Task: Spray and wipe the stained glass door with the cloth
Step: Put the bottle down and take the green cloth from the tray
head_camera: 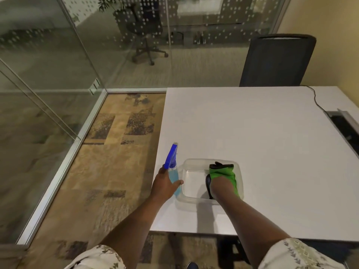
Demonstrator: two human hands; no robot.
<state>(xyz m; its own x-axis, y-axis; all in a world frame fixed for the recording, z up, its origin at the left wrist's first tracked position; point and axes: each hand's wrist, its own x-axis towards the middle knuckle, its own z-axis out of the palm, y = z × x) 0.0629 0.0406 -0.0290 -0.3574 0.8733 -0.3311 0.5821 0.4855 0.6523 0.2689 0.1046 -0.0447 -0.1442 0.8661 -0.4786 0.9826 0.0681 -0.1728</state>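
Gripping spray bottle (171, 158) with left hand (164, 186), cloth (223, 172) with right hand (221, 188).

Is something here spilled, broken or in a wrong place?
Nothing stands out. The spray bottle stands on the table near its left edge, the green cloth lies in the clear tray, and no spilled liquid shows on the table.

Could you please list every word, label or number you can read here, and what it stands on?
No text can be read.
The spray bottle shows no legible label; the cloth, clear tub and table bear no print.
The glass partition carries only a pattern of pale dots.
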